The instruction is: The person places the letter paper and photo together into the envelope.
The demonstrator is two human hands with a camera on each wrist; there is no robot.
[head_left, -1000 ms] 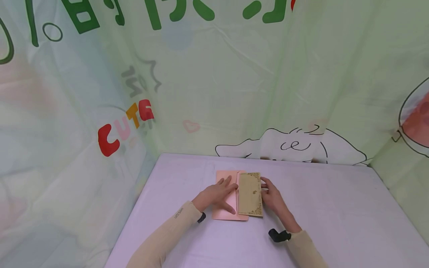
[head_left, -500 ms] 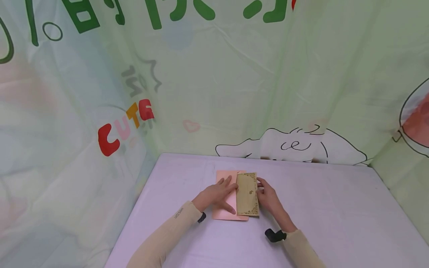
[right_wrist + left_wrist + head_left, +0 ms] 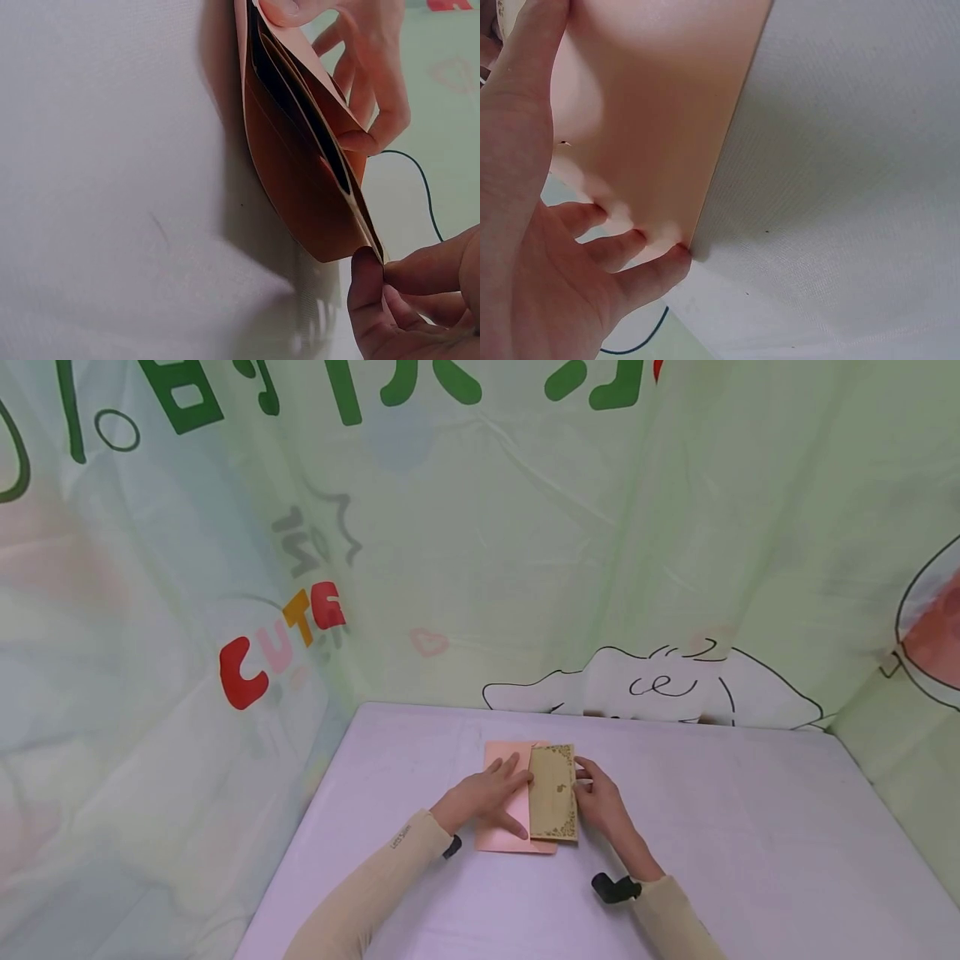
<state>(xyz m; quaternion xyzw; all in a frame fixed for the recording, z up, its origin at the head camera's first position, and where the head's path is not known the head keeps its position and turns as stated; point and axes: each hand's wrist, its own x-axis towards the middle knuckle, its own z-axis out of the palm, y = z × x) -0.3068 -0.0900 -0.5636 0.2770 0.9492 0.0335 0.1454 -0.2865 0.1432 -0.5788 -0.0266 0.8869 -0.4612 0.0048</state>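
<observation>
A pink paper envelope [image 3: 500,841] lies on the table, its mouth turned to the right. A tan card [image 3: 551,797] with ornate brown corners sits partly inside it, its right part sticking out. My left hand [image 3: 482,795] is spread over the envelope, fingers toward the far edge and thumb toward the near edge. In the left wrist view its fingertips touch the end of the envelope [image 3: 660,97]. My right hand [image 3: 602,797] pinches the card's outer edge. The right wrist view shows the envelope's mouth gaping, with the brownish envelope wall [image 3: 300,199] below dark layers.
The table [image 3: 720,835] has a pale lilac cover. Behind it and at both sides hang printed cloth walls [image 3: 480,543] with cartoon drawings and lettering. Each wrist carries a black mount [image 3: 617,887].
My right hand has moved a little to the left with the card, which has gone slightly deeper into the envelope. Over the last half second there is hardly any motion. The left hand has stayed put.
</observation>
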